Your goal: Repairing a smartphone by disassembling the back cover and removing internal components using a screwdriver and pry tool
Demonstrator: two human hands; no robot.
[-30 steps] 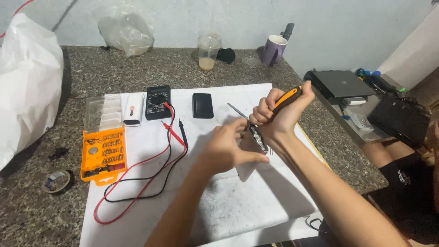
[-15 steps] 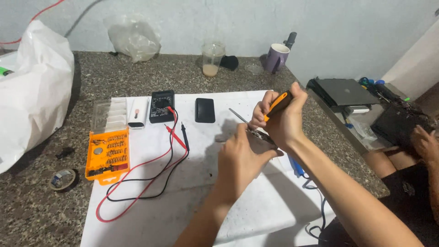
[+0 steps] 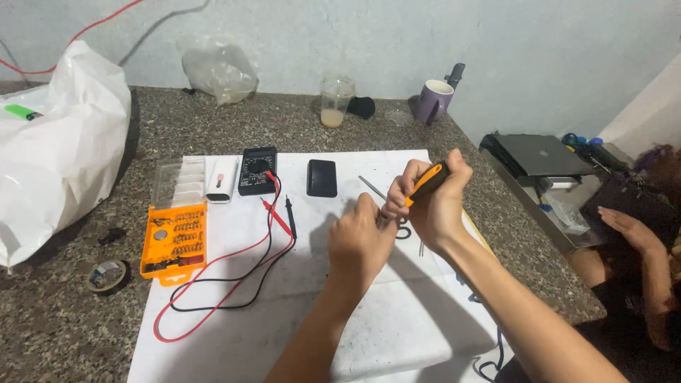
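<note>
My right hand (image 3: 434, 206) is closed around an orange-and-black screwdriver handle (image 3: 428, 179), tip pointing down toward my left hand. My left hand (image 3: 360, 237) pinches something small and dark right under the screwdriver tip; the object is mostly hidden by my fingers. Both hands hover over a white sheet (image 3: 234, 312) laid on the granite counter. A thin metal tool (image 3: 371, 186) lies on the sheet just behind my hands.
On the sheet lie a black multimeter (image 3: 257, 170) with red and black leads (image 3: 234, 273), a black phone (image 3: 321, 177), a white box and an orange bit case (image 3: 174, 237). A white bag (image 3: 57, 156), tape roll (image 3: 108, 275), glass and mug sit on the counter. Another person's hand (image 3: 624, 227) is at right.
My hands have stayed together around the small object and shifted slightly; the screwdriver remains in my right hand. The camera view has tilted a little.
</note>
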